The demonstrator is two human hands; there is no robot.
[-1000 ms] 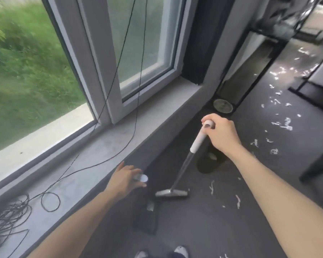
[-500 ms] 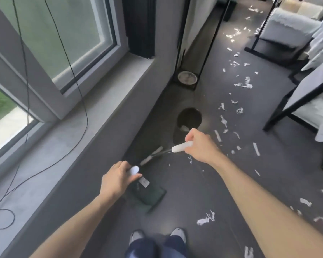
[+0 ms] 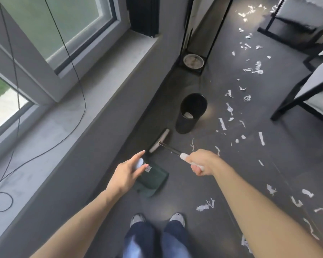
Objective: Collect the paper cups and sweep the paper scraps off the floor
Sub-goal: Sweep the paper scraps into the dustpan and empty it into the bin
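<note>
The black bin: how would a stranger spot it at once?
Follow the grey ledge under the window along the dark floor. The black bin stands upright just ahead of the broom; it is the only tall round open-topped thing among flat white paper scraps.

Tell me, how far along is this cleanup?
Early. One white thing, maybe a cup, lies in the bin. The right hand grips the broom; the left hand holds the dustpan. Scraps cover the floor, unswept.

white paper scraps (image 3: 222,124), dark grey floor (image 3: 250,164), black bin (image 3: 191,112), dark green dustpan (image 3: 153,180)
</note>
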